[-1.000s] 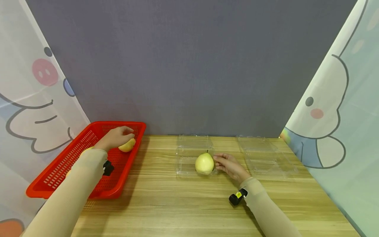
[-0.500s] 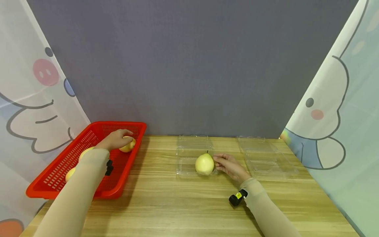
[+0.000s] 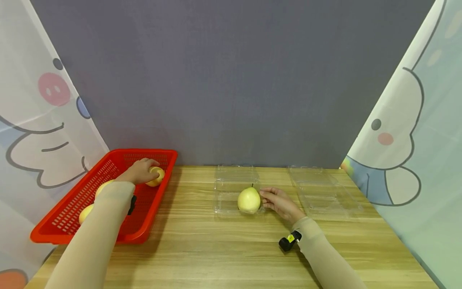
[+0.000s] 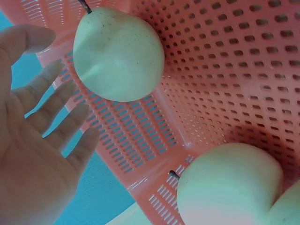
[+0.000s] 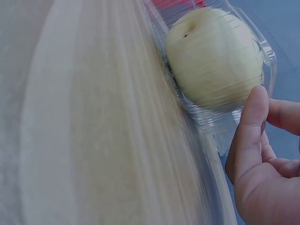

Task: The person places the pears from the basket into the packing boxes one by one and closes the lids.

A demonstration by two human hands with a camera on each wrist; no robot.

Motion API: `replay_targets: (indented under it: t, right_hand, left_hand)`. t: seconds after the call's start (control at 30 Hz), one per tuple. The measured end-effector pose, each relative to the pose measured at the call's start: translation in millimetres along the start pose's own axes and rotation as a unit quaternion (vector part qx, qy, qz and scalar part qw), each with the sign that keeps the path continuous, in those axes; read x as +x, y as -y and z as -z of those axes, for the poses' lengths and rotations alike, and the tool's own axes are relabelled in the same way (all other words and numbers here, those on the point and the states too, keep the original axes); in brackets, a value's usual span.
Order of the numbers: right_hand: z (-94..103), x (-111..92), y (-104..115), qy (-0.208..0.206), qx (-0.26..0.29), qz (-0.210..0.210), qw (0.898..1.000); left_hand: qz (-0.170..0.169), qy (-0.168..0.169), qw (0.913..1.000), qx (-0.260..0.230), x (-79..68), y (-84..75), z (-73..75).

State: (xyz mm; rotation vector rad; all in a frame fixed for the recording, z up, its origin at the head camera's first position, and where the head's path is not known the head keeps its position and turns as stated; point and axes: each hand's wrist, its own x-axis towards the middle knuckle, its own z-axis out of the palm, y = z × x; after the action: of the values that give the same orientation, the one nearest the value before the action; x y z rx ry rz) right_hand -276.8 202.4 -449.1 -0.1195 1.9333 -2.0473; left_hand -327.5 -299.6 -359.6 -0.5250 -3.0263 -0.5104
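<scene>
My left hand (image 3: 138, 171) is inside the red basket (image 3: 149, 218), beside a yellow pear (image 3: 156, 177) at its far right. In the left wrist view the fingers are spread and loosely bent, with a gap to the pear (image 4: 119, 54). On the table, a pale yellow pear (image 3: 249, 200) sits in the near right part of a clear plastic clamshell box (image 3: 225, 198) whose lid lies back. My right hand (image 3: 281, 202) pinches the right edge of that box between thumb and index finger, as the right wrist view shows.
More pears (image 3: 86, 212) lie in the left part of the basket, partly behind the left sleeve. A second open clear clamshell box (image 3: 321, 196) stands right of the right hand. A grey panel (image 3: 231, 80) rises behind the wooden table (image 3: 216, 257).
My left hand has lowered slightly and drawn a little left beside the far pear, and more of the left pears shows. The right hand and the box have stayed in place.
</scene>
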Motion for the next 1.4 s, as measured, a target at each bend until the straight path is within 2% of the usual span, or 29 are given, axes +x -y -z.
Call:
replay_targets:
  t: [0.33, 0.63, 0.97, 1.4]
  right_hand:
    - [-0.2, 0.1, 0.1, 0.005, -0.001, 0.007, 1.000]
    - [-0.8, 0.8, 0.4, -0.001, -0.002, 0.004, 1.000]
    - [-1.7, -0.1, 0.6, -0.004, -0.009, 0.002, 1.000]
    - [-1.1, -0.5, 0.1, -0.005, -0.009, 0.002, 1.000]
  left_hand:
    - [0.031, 0.028, 0.9974, 0.059, 8.1, 7.4, -9.1]
    - [0.061, 0.059, 0.9935, 0.076, 8.8, 9.9, -17.3]
    - [0.074, 0.058, 0.9927, 0.076, 4.0, -0.4, -16.7]
    - [0.092, 0.060, 0.9864, 0.123, -3.1, -11.7, -13.1]
